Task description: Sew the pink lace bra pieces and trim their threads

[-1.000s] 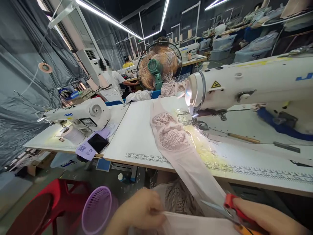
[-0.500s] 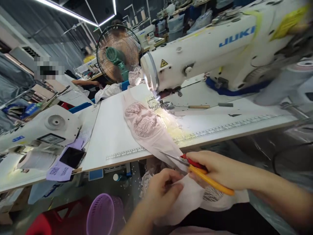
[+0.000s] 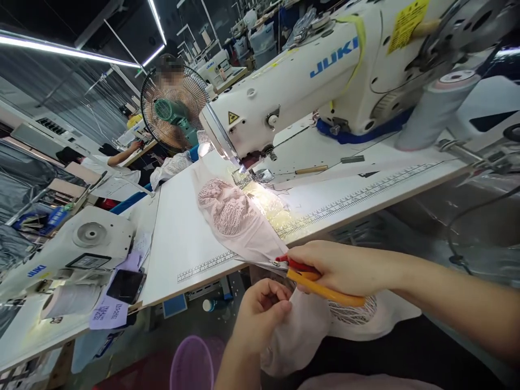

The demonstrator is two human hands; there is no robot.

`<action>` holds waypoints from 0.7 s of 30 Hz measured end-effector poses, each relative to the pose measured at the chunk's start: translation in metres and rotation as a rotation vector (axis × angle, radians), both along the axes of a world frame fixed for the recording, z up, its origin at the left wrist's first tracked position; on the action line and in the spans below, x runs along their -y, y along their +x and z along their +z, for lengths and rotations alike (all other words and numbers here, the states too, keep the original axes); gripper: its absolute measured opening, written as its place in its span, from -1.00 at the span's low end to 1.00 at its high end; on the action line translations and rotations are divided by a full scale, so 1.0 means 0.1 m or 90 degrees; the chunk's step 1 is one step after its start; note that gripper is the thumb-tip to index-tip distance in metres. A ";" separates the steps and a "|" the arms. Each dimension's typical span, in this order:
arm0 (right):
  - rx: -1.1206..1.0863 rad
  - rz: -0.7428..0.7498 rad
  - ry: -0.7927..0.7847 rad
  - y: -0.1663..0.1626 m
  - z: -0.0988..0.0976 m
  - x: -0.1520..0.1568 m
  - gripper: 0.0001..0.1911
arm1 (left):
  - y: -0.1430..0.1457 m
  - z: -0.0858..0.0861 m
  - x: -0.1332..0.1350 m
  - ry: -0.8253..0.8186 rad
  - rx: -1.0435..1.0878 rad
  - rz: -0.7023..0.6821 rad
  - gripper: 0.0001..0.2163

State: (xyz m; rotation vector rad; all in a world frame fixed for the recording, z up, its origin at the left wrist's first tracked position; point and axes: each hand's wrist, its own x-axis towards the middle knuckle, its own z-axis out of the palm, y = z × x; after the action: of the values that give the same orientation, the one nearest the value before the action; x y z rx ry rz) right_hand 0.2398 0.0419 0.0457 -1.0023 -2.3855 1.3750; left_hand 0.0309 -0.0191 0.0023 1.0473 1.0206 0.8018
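A pale pink bra (image 3: pixel 229 211) with lace cups runs from the machine table down over its front edge to my lap. My right hand (image 3: pixel 337 265) is closed round scissors (image 3: pixel 325 290) with one orange and one red handle. Their blades lie at the fabric band by the table edge and are partly hidden. Just below and left of them, my left hand (image 3: pixel 264 314) has its thumb and fingers pinched at the edge of the lower part of the bra. A second lace cup shows beneath my right hand.
The sewing machine (image 3: pixel 284 81) stands over the far part of the bra. A thread cone (image 3: pixel 436 111) is to its right, with a wooden-handled tool (image 3: pixel 311 169) before it. At left are another machine (image 3: pixel 93 238) and a phone (image 3: pixel 127 285). A purple basket (image 3: pixel 193 363) sits below.
The view has swung, so the table and machine sit further left. The scissors have moved left along the band, and less of their blades shows. Both hands keep their hold.
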 end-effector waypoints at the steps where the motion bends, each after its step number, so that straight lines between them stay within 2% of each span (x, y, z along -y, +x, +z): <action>1: 0.004 0.004 0.001 -0.01 0.01 0.00 -0.76 | -0.01 -0.01 0.00 -0.005 0.003 -0.002 -0.65; 10: 0.009 0.014 0.002 -0.02 0.06 0.00 -0.72 | 0.00 0.02 -0.03 -0.004 -0.005 0.013 -0.65; 16: -0.002 0.007 -0.003 -0.02 0.07 0.01 -0.76 | 0.00 -0.07 -0.02 -0.029 -0.017 0.047 -0.63; 21: -0.024 0.007 -0.004 -0.05 0.03 0.04 -0.84 | 0.04 -0.11 -0.01 -0.097 -0.003 -0.015 -0.56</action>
State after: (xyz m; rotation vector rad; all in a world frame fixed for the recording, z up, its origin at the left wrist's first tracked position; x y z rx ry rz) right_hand 0.2353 0.0376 0.0482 -0.9577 -2.3646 1.3931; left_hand 0.0352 -0.0183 -0.0090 0.9300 1.0545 0.6909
